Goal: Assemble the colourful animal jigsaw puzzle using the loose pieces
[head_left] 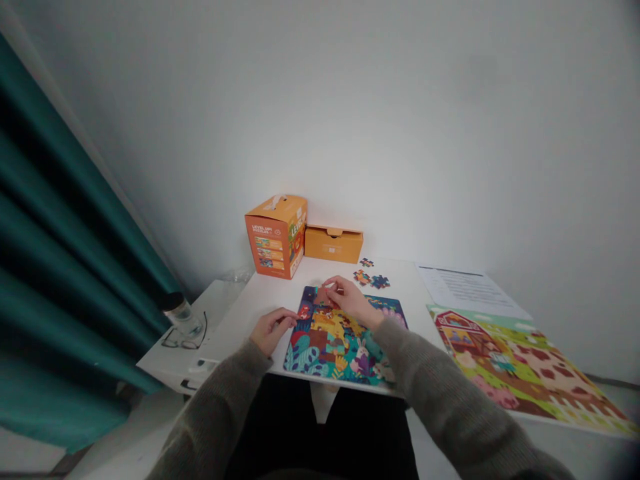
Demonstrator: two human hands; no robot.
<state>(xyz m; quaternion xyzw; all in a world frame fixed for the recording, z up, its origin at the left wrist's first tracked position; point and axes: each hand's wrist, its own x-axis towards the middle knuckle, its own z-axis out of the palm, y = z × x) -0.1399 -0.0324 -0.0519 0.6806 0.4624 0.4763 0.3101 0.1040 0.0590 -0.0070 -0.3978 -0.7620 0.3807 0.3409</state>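
Note:
A colourful jigsaw puzzle (333,347) with animals and leaves lies on the white table in front of me, mostly assembled. Over its upper left part, my right hand (350,300) is closed, thumb and fingers pinched on a small puzzle piece that they largely cover. My left hand (273,329) rests at the puzzle's left edge, fingers loosely bent and holding nothing. Beyond the puzzle lie loose pieces: an orange one (362,277), a dark blue cluster (381,282) and a small group (367,263) farther back.
An orange puzzle box (273,243) and a lower yellow-orange box (333,245) stand at the back by the wall. On the right lie a farm puzzle (530,370) and a printed sheet (467,290). A bottle (183,317) and glasses (183,343) are on the left, near a green curtain (65,280).

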